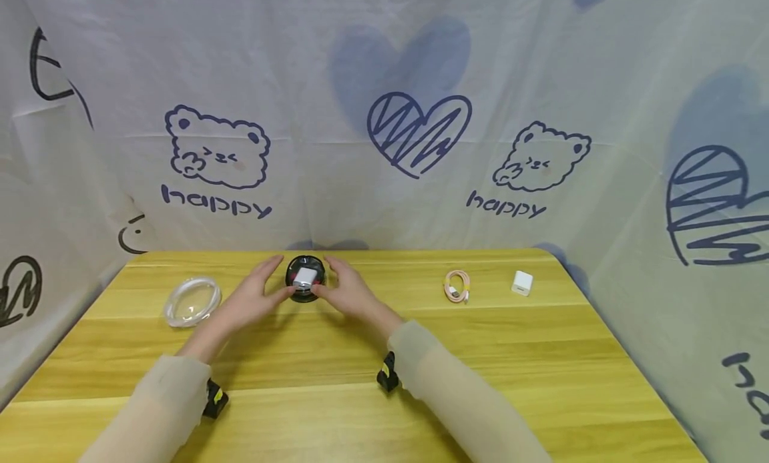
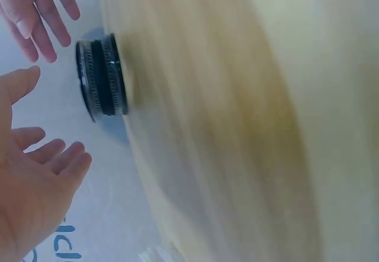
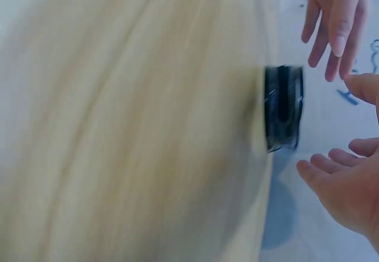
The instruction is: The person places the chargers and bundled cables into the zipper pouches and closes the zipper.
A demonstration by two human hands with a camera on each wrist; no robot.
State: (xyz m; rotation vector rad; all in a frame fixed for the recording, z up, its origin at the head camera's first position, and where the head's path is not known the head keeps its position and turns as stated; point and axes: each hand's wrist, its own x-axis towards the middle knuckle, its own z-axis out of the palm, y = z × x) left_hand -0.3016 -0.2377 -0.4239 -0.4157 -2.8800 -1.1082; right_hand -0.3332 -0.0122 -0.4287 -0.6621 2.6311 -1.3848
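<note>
A low, round black spool-shaped object [image 1: 292, 291] sits near the table's far edge. A small white and grey block [image 1: 306, 276] shows in the middle of its top in the head view. My left hand [image 1: 255, 296] is just left of it, fingers spread and thumb toward its near side. On the opposite side, my right hand [image 1: 354, 296] mirrors this with spread fingers. From the left wrist, the black object's ridged side [image 2: 102, 77] stands apart from both hands. In the right wrist view a gap also separates the fingers [image 3: 320, 170] from the object.
To the left lies a coiled white cable or tube [image 1: 173, 304]. A pink coiled cable [image 1: 449, 289] and a white charger block [image 1: 522, 283] lie at the right. Behind the wooden table [image 1: 336, 383] hangs a printed cloth [image 1: 324, 156], with more cloth at both sides.
</note>
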